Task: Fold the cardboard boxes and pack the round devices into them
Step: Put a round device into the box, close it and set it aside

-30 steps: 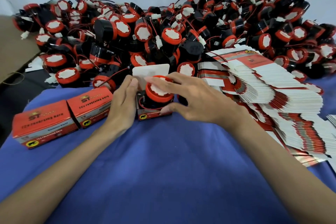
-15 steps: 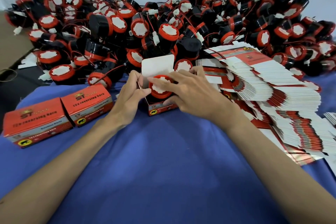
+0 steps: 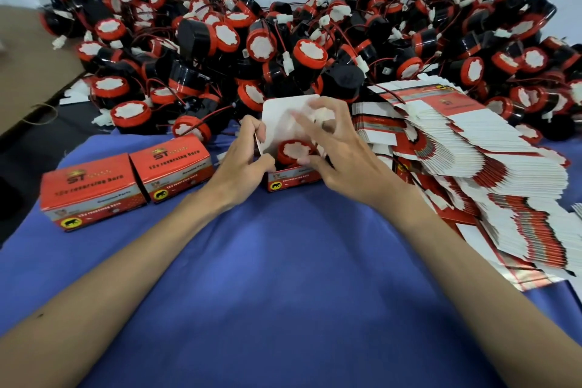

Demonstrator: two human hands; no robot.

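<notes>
An open red cardboard box (image 3: 293,179) stands on the blue cloth at the centre, its white lid flap (image 3: 283,116) upright. A round device (image 3: 294,149) with a red rim and white face sits inside it. My left hand (image 3: 245,161) grips the box's left side flap between thumb and fingers. Over the device hovers my right hand (image 3: 333,148), its fingers spread and blurred, the thumb resting at the box's front edge. A large heap of the same round devices (image 3: 283,50) with red wires lies behind.
Two closed red boxes (image 3: 94,195) (image 3: 174,165) stand side by side to the left. A fanned stack of flat unfolded boxes (image 3: 472,167) covers the right. Brown cardboard (image 3: 28,50) lies at far left. The blue cloth (image 3: 283,277) spreads toward me.
The device has sunk deeper into the box. My right hand's fingers have lifted off it and spread, and my left hand has taken hold of the left side flap.
</notes>
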